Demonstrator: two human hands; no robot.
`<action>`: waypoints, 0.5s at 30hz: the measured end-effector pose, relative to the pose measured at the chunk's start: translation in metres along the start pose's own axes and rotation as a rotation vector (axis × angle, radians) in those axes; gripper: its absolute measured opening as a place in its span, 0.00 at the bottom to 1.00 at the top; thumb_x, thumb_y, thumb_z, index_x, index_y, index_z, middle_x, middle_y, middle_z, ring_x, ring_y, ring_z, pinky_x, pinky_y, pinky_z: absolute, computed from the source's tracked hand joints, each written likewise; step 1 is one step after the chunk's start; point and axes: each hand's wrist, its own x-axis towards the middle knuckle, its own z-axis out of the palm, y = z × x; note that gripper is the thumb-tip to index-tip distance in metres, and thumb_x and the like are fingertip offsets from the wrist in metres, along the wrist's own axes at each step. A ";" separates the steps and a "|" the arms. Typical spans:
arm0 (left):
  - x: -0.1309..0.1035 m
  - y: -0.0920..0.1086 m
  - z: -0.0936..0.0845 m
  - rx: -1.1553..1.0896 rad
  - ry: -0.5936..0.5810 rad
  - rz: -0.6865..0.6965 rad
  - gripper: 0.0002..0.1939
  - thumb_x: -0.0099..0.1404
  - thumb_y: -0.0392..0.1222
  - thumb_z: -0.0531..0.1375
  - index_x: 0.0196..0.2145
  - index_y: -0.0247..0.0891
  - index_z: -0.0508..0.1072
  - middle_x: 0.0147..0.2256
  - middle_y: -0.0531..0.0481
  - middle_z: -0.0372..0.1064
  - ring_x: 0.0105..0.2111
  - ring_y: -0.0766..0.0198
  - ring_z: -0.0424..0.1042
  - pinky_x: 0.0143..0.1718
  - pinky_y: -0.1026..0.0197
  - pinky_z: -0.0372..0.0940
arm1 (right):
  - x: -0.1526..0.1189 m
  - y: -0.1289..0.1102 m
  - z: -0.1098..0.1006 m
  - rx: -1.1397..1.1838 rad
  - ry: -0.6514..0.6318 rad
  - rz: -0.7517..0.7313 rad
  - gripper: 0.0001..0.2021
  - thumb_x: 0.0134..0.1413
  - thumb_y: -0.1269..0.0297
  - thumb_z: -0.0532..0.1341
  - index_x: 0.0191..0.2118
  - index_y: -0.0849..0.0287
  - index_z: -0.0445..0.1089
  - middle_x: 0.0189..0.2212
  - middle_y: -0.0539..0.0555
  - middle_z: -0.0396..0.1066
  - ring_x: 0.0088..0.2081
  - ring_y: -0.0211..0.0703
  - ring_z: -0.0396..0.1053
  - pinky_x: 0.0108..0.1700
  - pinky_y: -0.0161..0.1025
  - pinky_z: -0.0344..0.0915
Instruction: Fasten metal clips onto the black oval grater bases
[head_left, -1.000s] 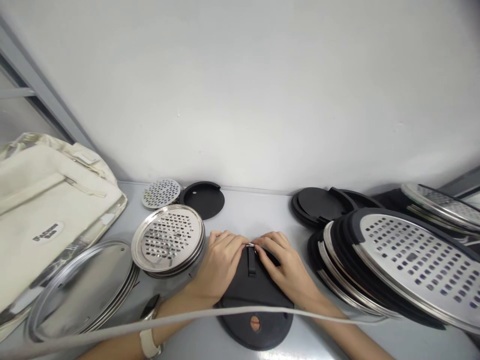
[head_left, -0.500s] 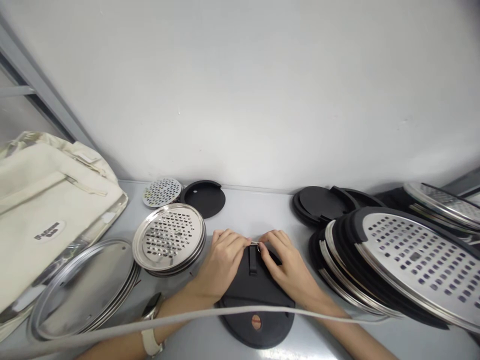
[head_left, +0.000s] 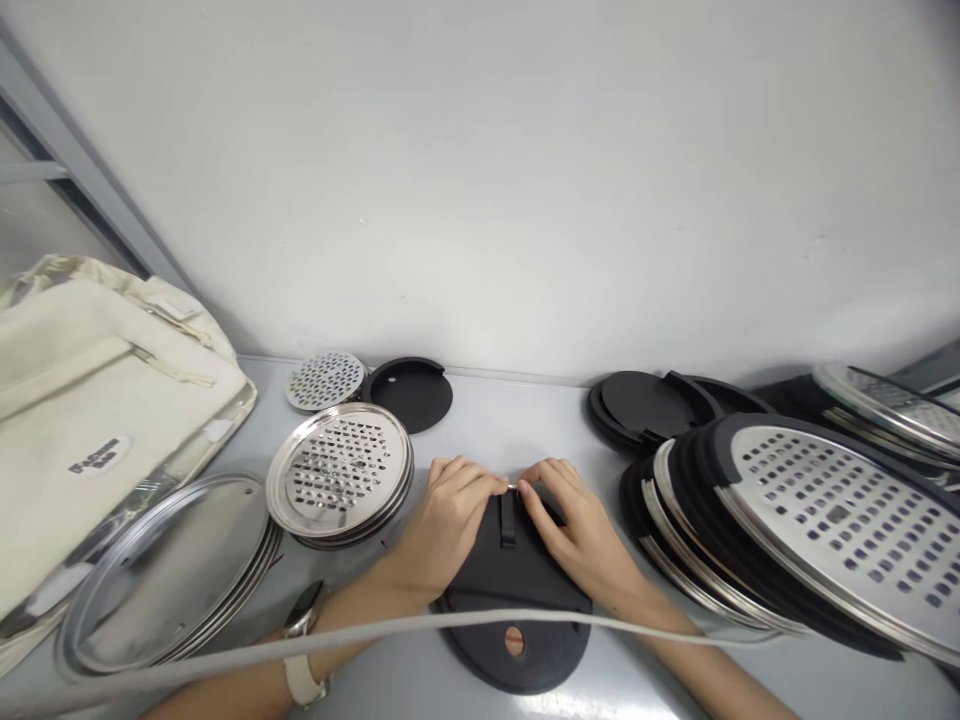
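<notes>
A round black plate (head_left: pixel 495 570) lies in front of me, with a short black strap (head_left: pixel 508 522) near its far edge. Its near part carries a small orange-brown oval mark. A small metal ring (head_left: pixel 514 488) sits at the strap's far end. My left hand (head_left: pixel 450 510), wearing a watch on the wrist, pinches the ring from the left with thumb and forefinger. From the right, the thumb and forefinger of my right hand (head_left: pixel 574 520) close on the same ring. Both hands rest over the plate's far part.
Perforated metal discs (head_left: pixel 337 470) and plain metal discs (head_left: pixel 176 570) are stacked at the left, beside a cream bag (head_left: pixel 82 400). Black discs (head_left: pixel 652 405) and a large stack of perforated plates (head_left: pixel 847 500) stand at the right. A pale cord (head_left: pixel 420 622) crosses the near view.
The view has shifted very slightly. Both hands keep their pinch at the ring, with only tiny finger movement.
</notes>
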 end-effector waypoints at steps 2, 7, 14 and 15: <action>0.000 -0.001 0.000 -0.003 -0.004 0.002 0.11 0.70 0.30 0.49 0.37 0.37 0.71 0.35 0.51 0.71 0.38 0.63 0.67 0.42 0.57 0.56 | 0.000 0.000 0.000 0.009 0.008 -0.014 0.05 0.64 0.68 0.51 0.37 0.56 0.63 0.35 0.54 0.66 0.40 0.46 0.64 0.44 0.44 0.61; -0.001 -0.002 0.001 -0.022 -0.014 0.004 0.10 0.70 0.30 0.50 0.39 0.37 0.71 0.36 0.51 0.71 0.39 0.63 0.67 0.43 0.57 0.55 | -0.001 -0.001 -0.001 0.032 -0.008 -0.070 0.04 0.62 0.68 0.54 0.40 0.56 0.65 0.37 0.54 0.68 0.42 0.46 0.64 0.46 0.44 0.61; -0.001 -0.002 0.000 -0.021 -0.018 0.006 0.10 0.69 0.29 0.51 0.40 0.38 0.71 0.37 0.52 0.71 0.40 0.63 0.67 0.43 0.57 0.54 | 0.000 0.001 0.000 0.044 0.001 -0.058 0.03 0.61 0.69 0.55 0.39 0.56 0.66 0.36 0.53 0.68 0.42 0.46 0.65 0.45 0.44 0.62; -0.001 -0.002 0.000 -0.012 -0.018 0.001 0.10 0.69 0.29 0.51 0.41 0.38 0.71 0.37 0.52 0.72 0.40 0.63 0.67 0.44 0.57 0.54 | 0.000 0.002 0.000 0.048 0.006 -0.057 0.03 0.61 0.70 0.55 0.38 0.56 0.66 0.36 0.53 0.68 0.41 0.46 0.65 0.45 0.44 0.62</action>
